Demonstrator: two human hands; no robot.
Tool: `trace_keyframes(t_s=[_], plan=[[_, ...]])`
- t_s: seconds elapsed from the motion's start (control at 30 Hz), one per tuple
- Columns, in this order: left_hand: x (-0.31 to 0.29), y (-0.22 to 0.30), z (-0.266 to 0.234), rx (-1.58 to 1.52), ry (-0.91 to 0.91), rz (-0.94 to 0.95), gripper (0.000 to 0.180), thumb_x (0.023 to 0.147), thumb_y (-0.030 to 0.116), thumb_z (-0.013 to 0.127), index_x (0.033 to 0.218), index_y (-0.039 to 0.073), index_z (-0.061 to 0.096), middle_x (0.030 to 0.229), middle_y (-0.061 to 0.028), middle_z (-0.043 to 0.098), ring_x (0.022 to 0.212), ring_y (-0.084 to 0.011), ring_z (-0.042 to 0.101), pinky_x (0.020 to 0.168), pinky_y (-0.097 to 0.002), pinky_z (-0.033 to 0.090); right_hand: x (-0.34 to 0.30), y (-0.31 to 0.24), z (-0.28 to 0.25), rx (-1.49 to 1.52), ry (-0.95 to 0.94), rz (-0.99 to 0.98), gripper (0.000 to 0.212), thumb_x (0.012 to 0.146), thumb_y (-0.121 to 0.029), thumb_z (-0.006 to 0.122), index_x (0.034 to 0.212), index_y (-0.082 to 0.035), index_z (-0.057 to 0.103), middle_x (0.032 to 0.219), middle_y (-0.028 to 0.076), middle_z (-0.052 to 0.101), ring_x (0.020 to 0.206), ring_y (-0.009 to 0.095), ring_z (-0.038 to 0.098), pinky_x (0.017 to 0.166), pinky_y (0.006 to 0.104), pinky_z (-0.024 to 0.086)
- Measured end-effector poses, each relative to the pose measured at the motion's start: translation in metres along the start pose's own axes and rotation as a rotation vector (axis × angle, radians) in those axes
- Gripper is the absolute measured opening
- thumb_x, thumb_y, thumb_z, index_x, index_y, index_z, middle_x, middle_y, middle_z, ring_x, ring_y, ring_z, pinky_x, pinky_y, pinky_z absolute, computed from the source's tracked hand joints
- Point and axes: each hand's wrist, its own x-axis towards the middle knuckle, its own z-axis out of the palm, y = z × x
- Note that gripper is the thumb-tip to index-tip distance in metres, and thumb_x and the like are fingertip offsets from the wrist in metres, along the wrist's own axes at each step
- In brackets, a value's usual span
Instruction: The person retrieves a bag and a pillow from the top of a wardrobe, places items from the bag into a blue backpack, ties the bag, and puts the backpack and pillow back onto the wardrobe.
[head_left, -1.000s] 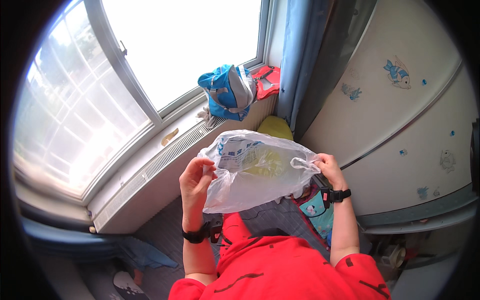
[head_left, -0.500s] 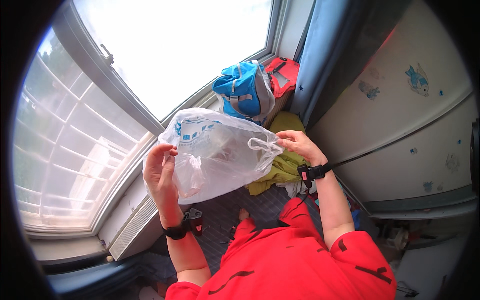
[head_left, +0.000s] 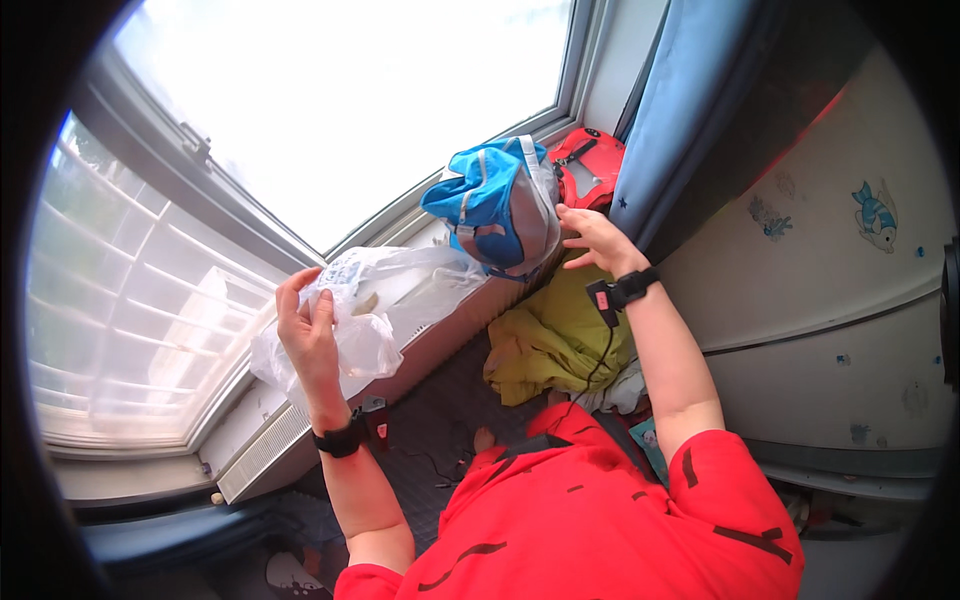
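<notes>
A white translucent plastic bag (head_left: 375,345) with blue print droops over the windowsill, crumpled at its left part. My left hand (head_left: 308,325) grips it near its upper left edge, thumb and fingers closed on the film. Raised at the right, my right hand (head_left: 598,240) has its fingers apart and holds nothing. That hand is just beside a blue and grey bag (head_left: 495,205), which sits on the sill; I cannot tell whether the fingertips touch it. Behind it lies a red item (head_left: 588,168) with a black strap.
Yellow-green cloth (head_left: 540,345) is heaped below my right hand, beside the sill. A blue curtain (head_left: 690,90) hangs at the right, by a pale cabinet (head_left: 820,290) with fish pictures. The window frame (head_left: 240,195) runs along the left, above a white radiator (head_left: 265,455).
My right hand has let go of the plastic bag and moved up toward the blue bag. The plastic bag, spread between both hands before, has sagged leftward and down onto the sill.
</notes>
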Motion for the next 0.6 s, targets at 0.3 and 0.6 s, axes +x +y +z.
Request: trace_keyframes(t_s=[0.3,0.6], plan=[[0.031,0.043,0.060,0.341,-0.121,0.071,0.047,0.075,-0.004,0.052,0.121,0.004,0.058,0.108,-0.0070,0.061,0.068,-0.0050,0.050,0.060,-0.0193,0.043,0.069,-0.022,-0.057,0.062,-0.142,0.063,0.085,0.082,-0.063,0.058,0.144,-0.012,0.031,0.148,0.017,0.024,0.130,0.045,0.027,0.086,0.0608,0.045],[0.054,-0.051,0.130,0.424,-0.224,-0.028,0.077,0.068,0.015,0.075,0.137,0.005,0.042,0.133,-0.0194,0.051,0.118,-0.0285,0.053,0.094,-0.0327,0.044,0.136,-0.013,-0.050,0.016,-0.151,0.190,0.098,0.074,-0.070,0.060,0.146,-0.011,0.026,0.148,0.019,0.021,0.131,0.048,0.026,0.081,0.0594,0.050]])
